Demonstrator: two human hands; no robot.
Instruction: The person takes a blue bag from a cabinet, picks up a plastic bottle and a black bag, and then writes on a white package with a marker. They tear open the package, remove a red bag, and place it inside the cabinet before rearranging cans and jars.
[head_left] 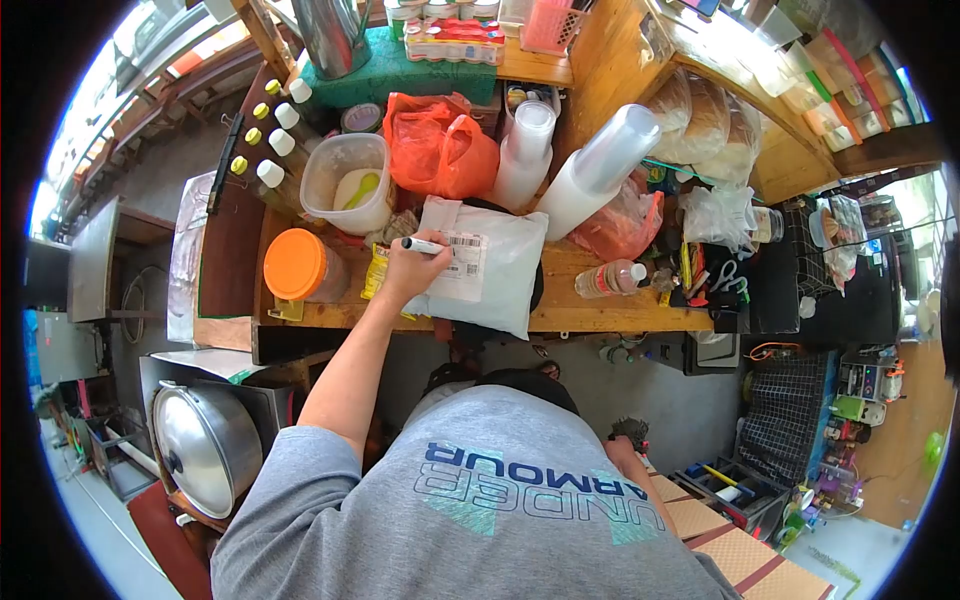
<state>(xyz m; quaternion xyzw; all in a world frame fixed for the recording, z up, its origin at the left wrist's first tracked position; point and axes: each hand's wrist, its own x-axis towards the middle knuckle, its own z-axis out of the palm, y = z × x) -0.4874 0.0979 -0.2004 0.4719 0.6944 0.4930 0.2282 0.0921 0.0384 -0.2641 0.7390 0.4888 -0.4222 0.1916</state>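
Note:
In the head view, my left hand (412,272) is closed around a white marker (424,246) with a black end, over a white plastic mailing parcel (505,270). A printed shipping label (466,265) is on the parcel, which lies on the wooden counter's front part. A yellow packet (376,270) sticks out beside my left hand. Low at my right side, my right hand (622,450) hangs near the edge of my shirt; its fingers cannot be made out. A dark bristly thing (630,430) shows close to it.
An orange-lidded jar (297,267), a white tub (345,170) with a green scoop, and a red plastic bag (435,145) surround the parcel. Stacked plastic cups (605,165) and a clear bottle (610,279) stand rightward. Scissors (728,278) lie farther right. A big metal pot (205,450) is at lower left.

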